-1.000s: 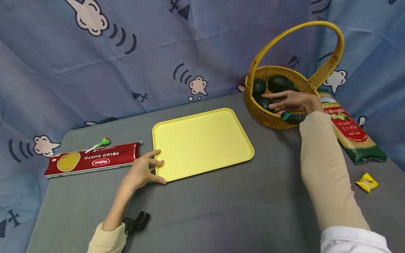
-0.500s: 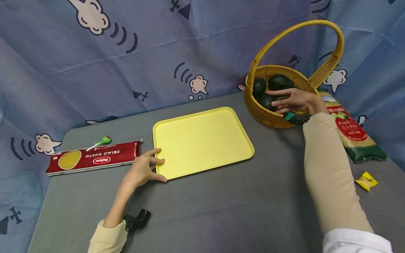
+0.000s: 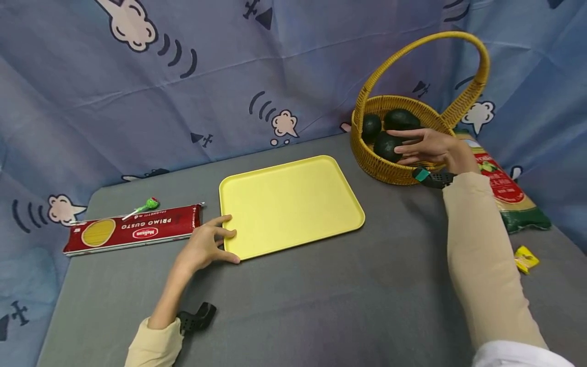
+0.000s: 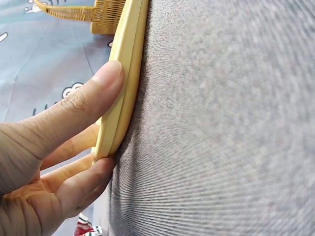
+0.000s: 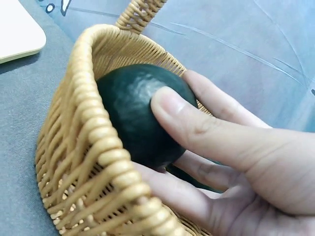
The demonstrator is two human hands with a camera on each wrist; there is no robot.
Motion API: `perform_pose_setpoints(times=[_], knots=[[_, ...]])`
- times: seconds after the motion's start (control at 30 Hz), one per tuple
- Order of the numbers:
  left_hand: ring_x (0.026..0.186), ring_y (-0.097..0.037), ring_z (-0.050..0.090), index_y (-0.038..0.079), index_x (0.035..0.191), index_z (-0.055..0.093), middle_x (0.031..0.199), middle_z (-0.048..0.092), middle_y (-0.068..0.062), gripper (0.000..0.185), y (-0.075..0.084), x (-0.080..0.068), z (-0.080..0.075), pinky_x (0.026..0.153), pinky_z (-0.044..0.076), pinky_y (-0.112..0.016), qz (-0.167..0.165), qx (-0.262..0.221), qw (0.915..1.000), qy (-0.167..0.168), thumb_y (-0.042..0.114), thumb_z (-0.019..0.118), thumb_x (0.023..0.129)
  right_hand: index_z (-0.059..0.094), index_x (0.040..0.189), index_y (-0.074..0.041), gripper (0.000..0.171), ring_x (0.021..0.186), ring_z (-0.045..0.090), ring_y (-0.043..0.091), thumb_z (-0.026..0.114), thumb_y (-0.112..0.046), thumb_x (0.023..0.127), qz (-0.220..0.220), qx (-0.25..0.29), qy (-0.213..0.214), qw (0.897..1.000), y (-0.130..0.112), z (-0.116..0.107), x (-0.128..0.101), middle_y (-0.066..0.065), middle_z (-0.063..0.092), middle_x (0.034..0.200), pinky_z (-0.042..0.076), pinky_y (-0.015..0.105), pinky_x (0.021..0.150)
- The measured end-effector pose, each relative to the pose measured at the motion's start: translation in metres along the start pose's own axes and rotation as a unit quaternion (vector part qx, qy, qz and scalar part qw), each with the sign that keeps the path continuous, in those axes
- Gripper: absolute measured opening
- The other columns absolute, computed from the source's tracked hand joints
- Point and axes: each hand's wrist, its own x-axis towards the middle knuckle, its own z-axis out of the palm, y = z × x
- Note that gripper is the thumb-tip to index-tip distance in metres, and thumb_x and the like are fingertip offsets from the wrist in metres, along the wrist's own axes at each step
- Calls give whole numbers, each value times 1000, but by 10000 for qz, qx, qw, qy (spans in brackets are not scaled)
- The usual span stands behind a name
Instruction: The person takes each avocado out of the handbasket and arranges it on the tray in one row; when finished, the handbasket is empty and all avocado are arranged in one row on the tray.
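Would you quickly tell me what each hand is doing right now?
Left hand: holds the corner of the yellow tray.
Right hand: grips a dark avocado inside the wicker basket.

A grey felt-like tabletop (image 3: 321, 306) filled the lower half of the head view, its surface matte and evenly lit, with soft shadows only. Behind it, from nine o'clock round through twelve to three, hung a blue-grey cloth backdrop (image 3: 229, 66), creased and sagging in loose folds. It was printed with white cartoon clouds (image 3: 284, 124), dark curved dashes and small dark planes. The cloth met the far edge of the table at twelve o'clock and wrapped down along both sides at nine and three. Up close in the left wrist view, the tabletop (image 4: 221, 123) showed a fine woven grain. No wall, floor or window showed.
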Motion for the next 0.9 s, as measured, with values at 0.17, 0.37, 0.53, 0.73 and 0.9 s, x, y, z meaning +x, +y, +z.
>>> perform_pose_setpoints(times=[0.17, 0.37, 0.53, 0.73, 0.9], knots=[[117, -39, 55, -9, 113, 67, 140, 46, -25, 61, -1, -1, -1, 88, 54, -45, -35, -32, 10000, -27, 17, 91, 62, 34, 147, -36, 63, 118, 57, 20, 57, -7, 96, -104, 66, 41, 9999, 3, 1, -2, 19, -9, 158, 53, 36, 93], [115, -38, 57, -9, 113, 67, 141, 45, -24, 61, -1, -1, -1, 86, 55, -43, -55, -123, 9999, -55, 16, 90, 63, 26, 151, -31, 66, 137, 35, 30, 55, -6, 97, -302, 208, 162, 9992, 3, 6, -9, 19, -14, 157, 53, 36, 93], [115, -38, 57, -10, 113, 67, 140, 45, -25, 61, -1, -1, 0, 85, 55, -43, -27, -173, 9998, -35, 16, 90, 62, 25, 151, -30, 68, 96, 67, 14, 56, -5, 96, -526, 317, 344, 9975, -1, 12, -16, 24, -13, 156, 54, 37, 90], [117, -38, 56, -10, 113, 67, 140, 45, -25, 61, -1, -1, 1, 86, 55, -43, -19, -172, 9998, -51, 16, 90, 63, 28, 151, -28, 69, 92, 67, 8, 58, -4, 94, -866, 443, 507, 9940, -4, 22, -26, 28, -11, 155, 55, 38, 89], [114, -38, 57, -11, 112, 67, 140, 45, -25, 60, -2, 0, 0, 84, 56, -42, 0, -224, 9997, -22, 14, 90, 63, 39, 147, -27, 67, 89, 69, 11, 63, -1, 90, -1170, 940, 698, 9862, -9, 33, -34, 29, -4, 156, 57, 38, 82]])
